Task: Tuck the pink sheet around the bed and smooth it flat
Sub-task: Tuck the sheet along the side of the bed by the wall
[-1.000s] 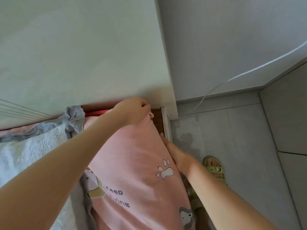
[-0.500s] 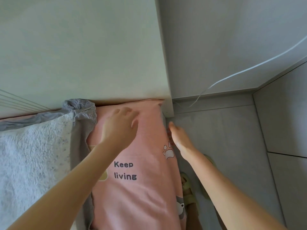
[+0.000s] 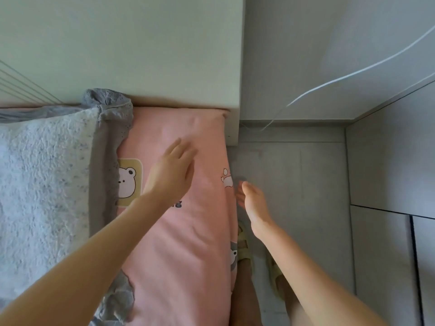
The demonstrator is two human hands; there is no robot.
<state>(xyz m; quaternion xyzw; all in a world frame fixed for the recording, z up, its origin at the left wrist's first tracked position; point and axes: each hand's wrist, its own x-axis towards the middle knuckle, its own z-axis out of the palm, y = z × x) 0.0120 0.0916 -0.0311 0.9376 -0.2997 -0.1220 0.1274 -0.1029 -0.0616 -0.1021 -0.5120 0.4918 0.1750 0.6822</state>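
The pink sheet (image 3: 179,250) with bear and paw prints covers the right part of the bed, up to the headboard corner. My left hand (image 3: 173,171) lies flat on the sheet with straight fingers, near the top end. My right hand (image 3: 253,202) is flat and edge-on beside the bed's right side, fingers straight, close to the sheet's hanging edge by the paw print. I cannot tell whether it touches the sheet. The sheet shows soft creases lower down.
A white fluffy blanket with grey trim (image 3: 44,184) lies on the bed's left part. A pale headboard (image 3: 122,50) stands behind. Grey tiled floor (image 3: 306,196) is to the right, with a white cable (image 3: 353,74) along the wall and my feet in yellow sandals (image 3: 244,245).
My left hand let go of the sheet corner at the headboard and slid down flat over the sheet. My right hand came out from the bed's side edge and opened flat.
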